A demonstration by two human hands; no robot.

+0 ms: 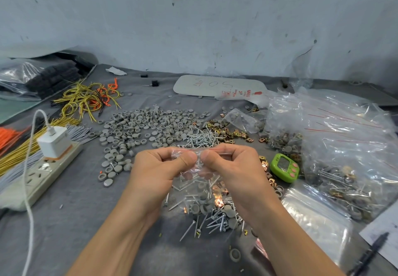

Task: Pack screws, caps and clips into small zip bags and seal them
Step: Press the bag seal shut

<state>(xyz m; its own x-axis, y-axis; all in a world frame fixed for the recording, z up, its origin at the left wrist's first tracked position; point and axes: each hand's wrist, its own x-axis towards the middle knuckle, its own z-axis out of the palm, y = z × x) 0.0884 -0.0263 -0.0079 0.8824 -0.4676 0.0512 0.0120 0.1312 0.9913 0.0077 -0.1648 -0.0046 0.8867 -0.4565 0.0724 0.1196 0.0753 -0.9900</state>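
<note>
A small clear zip bag [200,189] with a red strip along its top hangs between my hands; screws, grey caps and copper clips show through it. My left hand [159,168] pinches the top strip on the left, my right hand [232,168] pinches it on the right, thumbs almost touching at the middle. Beyond my hands lie a wide spread of grey caps [146,125], a heap of silver screws [200,139] and brass and copper clips [228,130]. More screws and caps [217,217] lie on the cloth under the bag.
A big clear bag of filled zip bags [336,151] sits at right, with empty zip bags [316,217], a green timer [284,167] and a pen [370,252] on paper. At left are a power strip with charger [53,146], yellow and orange wires [86,99].
</note>
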